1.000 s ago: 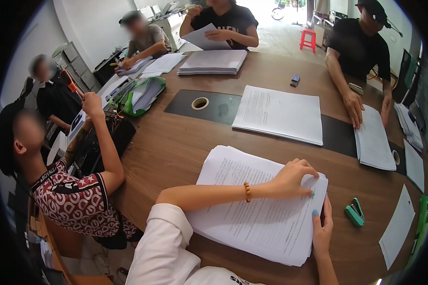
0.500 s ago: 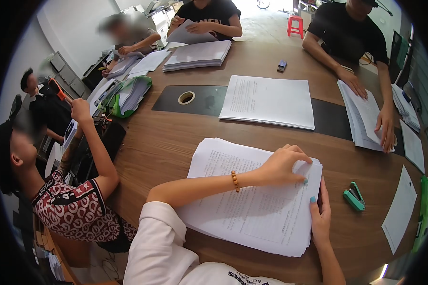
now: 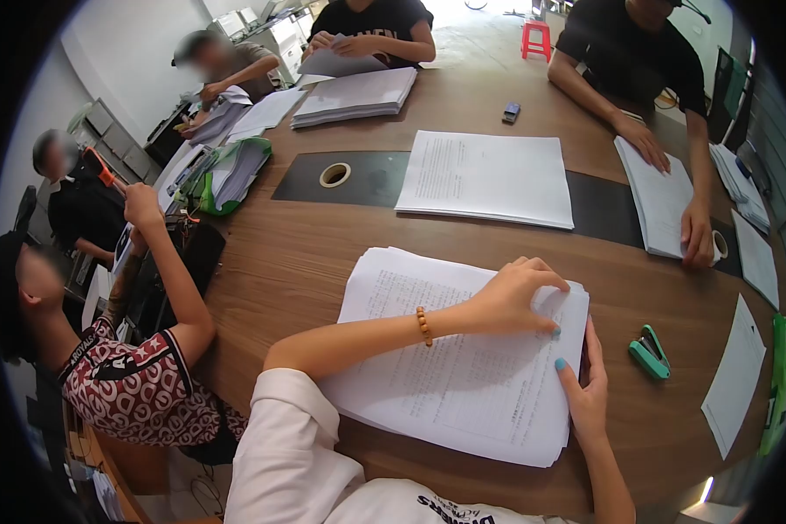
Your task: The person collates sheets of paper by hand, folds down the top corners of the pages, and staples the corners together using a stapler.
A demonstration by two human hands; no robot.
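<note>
Head view, printed stack: a thick pile of printed sheets (image 3: 463,389) lies at a slant on the near part of the table, directly before the wearer, its edges not quite flush.
Left hand: crossing the pile from the left, the left hand (image 3: 522,297) arches over the top sheet near the far right corner, thumb and index fingertip well apart with paper showing between them; a beaded bracelet (image 3: 424,326) circles the wrist.
Right hand: the right hand (image 3: 588,393) is at the pile's right edge, thumb over the top, index finger up along the side; whether it grips, I cannot tell.
Sheets done and left: handling seems under way at that edge; no sheet is lifted clear, and the pages lie together in one pile. How many have been dealt with cannot be told.
Teal stapler: the stapler (image 3: 648,352) lies right of the pile, apart from both hands.
Wooden table: on its brown top (image 3: 271,288), a second paper stack (image 3: 489,179) lies beyond the pile, partly over a dark inlay (image 3: 598,201); a tape roll (image 3: 347,180) is left of it, a loose sheet (image 3: 734,375) far right.
Co-workers: across at right, a person's hands (image 3: 646,148) rest on papers; at left sits someone in a patterned shirt (image 3: 135,384); at the far end, a person in black (image 3: 371,39) holds a sheet.
Room: pale walls, a red stool (image 3: 535,41) on the floor behind, bright light beyond.
</note>
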